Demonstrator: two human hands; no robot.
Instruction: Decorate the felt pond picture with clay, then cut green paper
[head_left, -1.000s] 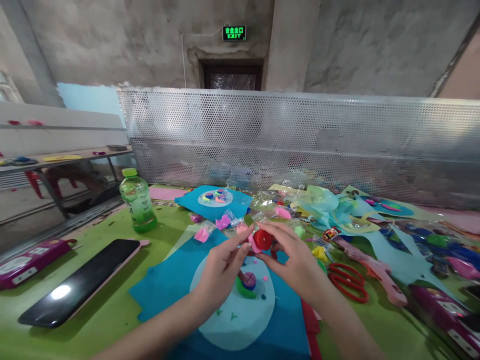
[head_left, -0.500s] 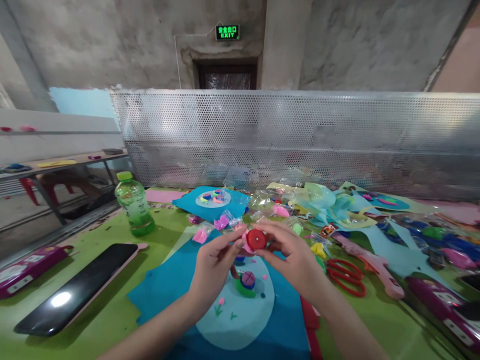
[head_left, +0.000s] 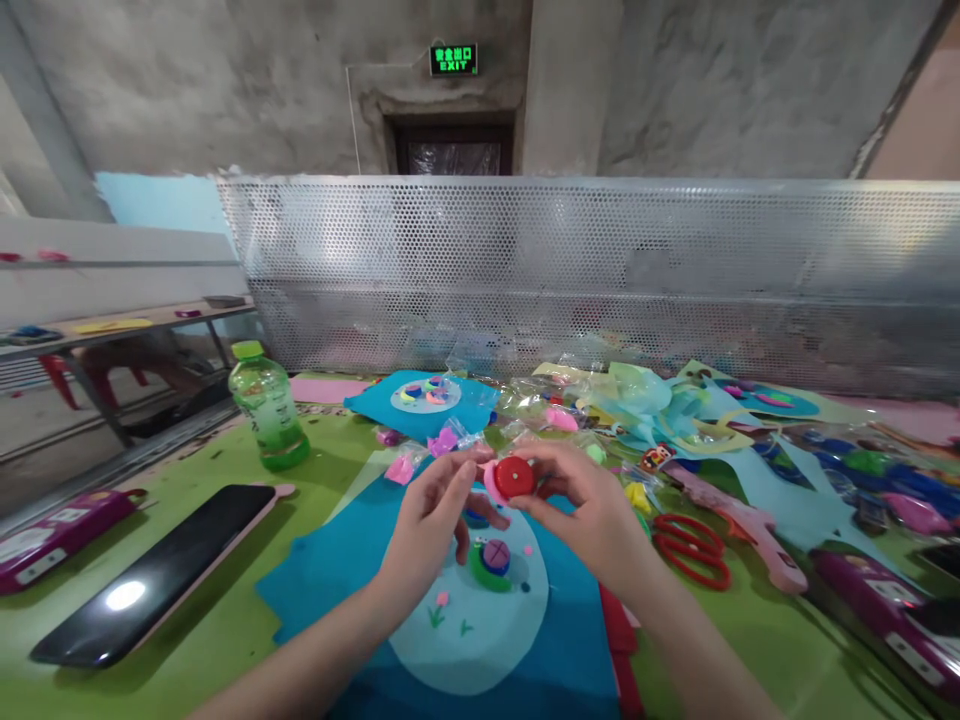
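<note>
A small clay snail (head_left: 514, 479), with a round red shell and a pink body, is held above the blue sheet. The fingers and thumb of my right hand (head_left: 574, 495) grip it at the red shell. At its pink end, the thumb and forefinger of my left hand (head_left: 435, 505) pinch together, while the lower fingers hang apart. Beneath the hands, a pale blue oval (head_left: 480, 660) lies on a blue sheet (head_left: 352, 560). On that oval sits a green clay snail (head_left: 491, 565) with a purple shell, beside small clay flowers. Another blue piece there is partly hidden by my left fingers.
At left are a green bottle (head_left: 268, 410), a black phone (head_left: 154, 575) and a purple box (head_left: 64, 535). At right lie red scissors (head_left: 690, 550), a pink glue gun (head_left: 750, 525) and another purple box (head_left: 892, 610). Clay packets and paper scraps (head_left: 645, 400) spread across the back.
My left fingers have loosened and spread, with the thumb tip now higher at the pink end. More of the pink clay shows. The right hand has hardly moved.
</note>
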